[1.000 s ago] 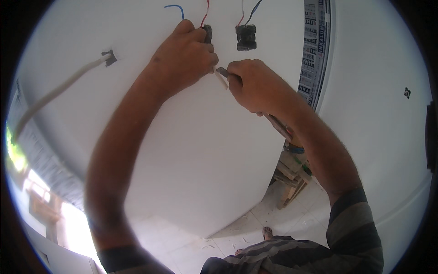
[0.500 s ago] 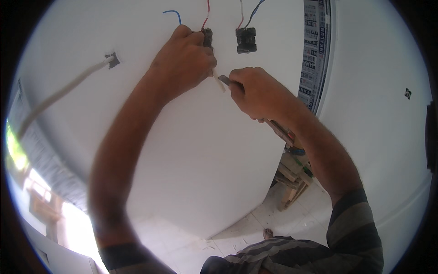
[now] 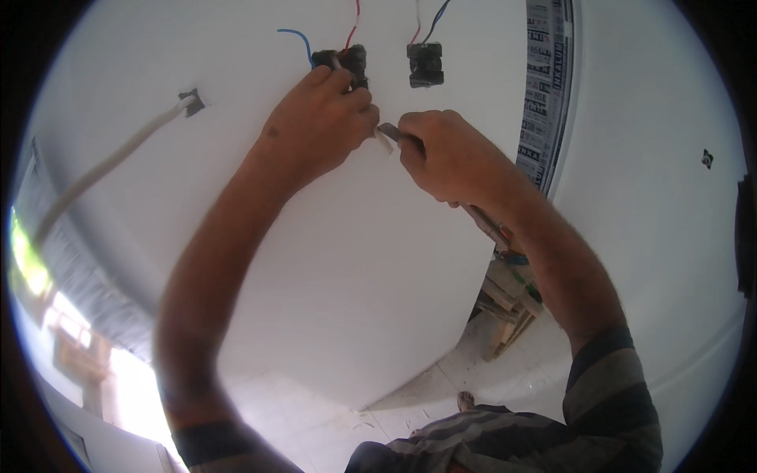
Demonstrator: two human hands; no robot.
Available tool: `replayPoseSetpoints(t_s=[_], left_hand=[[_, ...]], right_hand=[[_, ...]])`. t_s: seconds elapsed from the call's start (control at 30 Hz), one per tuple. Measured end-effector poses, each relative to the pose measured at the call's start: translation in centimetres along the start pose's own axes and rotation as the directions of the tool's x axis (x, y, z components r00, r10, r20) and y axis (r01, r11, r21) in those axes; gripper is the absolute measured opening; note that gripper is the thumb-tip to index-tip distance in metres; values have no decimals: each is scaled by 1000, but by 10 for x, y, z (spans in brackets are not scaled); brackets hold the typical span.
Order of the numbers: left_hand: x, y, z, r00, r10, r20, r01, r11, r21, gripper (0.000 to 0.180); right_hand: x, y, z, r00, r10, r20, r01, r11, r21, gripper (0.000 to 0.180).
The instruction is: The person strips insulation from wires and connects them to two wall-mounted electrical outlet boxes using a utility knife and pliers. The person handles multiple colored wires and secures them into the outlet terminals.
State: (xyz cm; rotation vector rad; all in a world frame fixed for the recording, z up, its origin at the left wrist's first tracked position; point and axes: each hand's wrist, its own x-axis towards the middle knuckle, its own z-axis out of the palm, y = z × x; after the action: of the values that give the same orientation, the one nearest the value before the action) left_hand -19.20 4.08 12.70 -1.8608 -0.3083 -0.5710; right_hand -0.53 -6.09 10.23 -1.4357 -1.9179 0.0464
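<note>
My left hand (image 3: 322,118) is closed just below a dark wall box (image 3: 355,63). A short white cable end (image 3: 384,143) sticks out from its fingers, and the part inside the grip is hidden. To the right, my right hand (image 3: 449,154) is wrapped around a knife, whose grey blade (image 3: 389,131) points left toward the white cable, close to my left fingertips. Whether the blade touches the cable I cannot tell. A blue wire (image 3: 298,34) and a red wire (image 3: 352,27) come out at the box.
A second dark wall box (image 3: 426,65) with thin wires is at the right. A pale conduit (image 3: 118,162) runs from a hole in the white wall at the left. Lower right, wood pieces (image 3: 509,323) lie on the tiled floor beyond the wall's edge.
My left hand has come down slightly, and more of the dark box shows above it. The blade is now nearer to the left fingertips.
</note>
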Motion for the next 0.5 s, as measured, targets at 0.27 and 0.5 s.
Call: replayPoseSetpoints(t_s=[0.27, 0.5], left_hand=[[4, 1, -5, 999, -44, 30, 46, 996, -70, 20], [8, 2, -5, 996, -60, 62, 64, 996, -68, 20]], right_hand=[[-5, -7, -8, 997, 58, 53, -60, 998, 37, 27], [-10, -8, -9, 992, 92, 89, -93, 996, 4, 24]])
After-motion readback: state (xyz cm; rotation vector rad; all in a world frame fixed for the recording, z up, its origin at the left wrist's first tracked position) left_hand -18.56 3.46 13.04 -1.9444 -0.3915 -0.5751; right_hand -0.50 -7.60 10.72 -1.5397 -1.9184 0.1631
